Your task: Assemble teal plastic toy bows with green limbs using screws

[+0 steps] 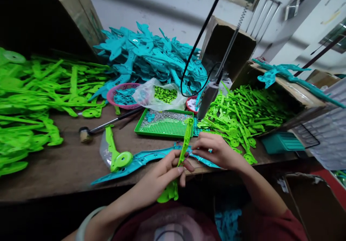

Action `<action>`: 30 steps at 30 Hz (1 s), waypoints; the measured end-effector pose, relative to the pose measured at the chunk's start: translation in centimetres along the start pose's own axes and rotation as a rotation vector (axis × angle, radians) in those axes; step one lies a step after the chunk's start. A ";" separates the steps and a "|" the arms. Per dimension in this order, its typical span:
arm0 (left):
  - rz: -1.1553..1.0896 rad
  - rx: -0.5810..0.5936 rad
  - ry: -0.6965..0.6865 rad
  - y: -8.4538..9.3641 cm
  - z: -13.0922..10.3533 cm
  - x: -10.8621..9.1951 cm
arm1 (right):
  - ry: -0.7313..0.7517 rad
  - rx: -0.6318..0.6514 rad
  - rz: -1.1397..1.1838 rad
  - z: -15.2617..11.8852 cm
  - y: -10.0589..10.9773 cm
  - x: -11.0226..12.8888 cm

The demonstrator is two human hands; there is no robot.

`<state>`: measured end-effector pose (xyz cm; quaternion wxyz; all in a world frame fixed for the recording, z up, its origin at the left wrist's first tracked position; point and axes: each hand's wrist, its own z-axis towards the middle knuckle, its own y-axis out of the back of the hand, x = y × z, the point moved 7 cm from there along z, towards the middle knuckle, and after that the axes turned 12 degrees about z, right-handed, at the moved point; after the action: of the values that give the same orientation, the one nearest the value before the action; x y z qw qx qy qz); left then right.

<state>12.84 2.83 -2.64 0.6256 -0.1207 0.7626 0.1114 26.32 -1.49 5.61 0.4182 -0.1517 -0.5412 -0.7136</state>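
My left hand (171, 167) is closed round a long lime-green plastic part (186, 140), held upright with its wide end below my palm. Just right of it, my right hand (212, 148) has its thumb and fingertips pinched together; whatever they hold, if anything, is too small to make out. Beneath both hands, along the table's front edge, lies a long blue plastic part (147, 158), partly covered by my fingers. A second green part (120, 160) with a round disc rests on its left half, beside a clear plastic piece (105, 150).
A green tray (162, 132) of small metal pieces stands behind my hands, with a mallet (85, 134) to its left. An electric screwdriver (208, 100) hangs above. Around are green piles (72, 86), a blue pile (156, 57), a pink basket (109, 96) and a bag (146, 93).
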 end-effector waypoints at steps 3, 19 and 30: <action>-0.087 0.027 0.027 -0.7 -0.3 0.1 | -0.007 -0.083 0.033 0.2 0.1 0.1; 0.311 0.058 0.141 -0.4 1.2 0.0 | 0.024 -0.038 -0.363 -0.9 -2.4 0.5; 0.377 0.293 0.218 -1.9 1.6 1.5 | 0.059 0.024 -0.135 -2.3 -3.2 -0.9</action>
<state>14.62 1.51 -4.48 0.5188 0.1041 0.8425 0.1010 24.96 -3.00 2.13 0.3866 -0.0887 -0.5463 -0.7377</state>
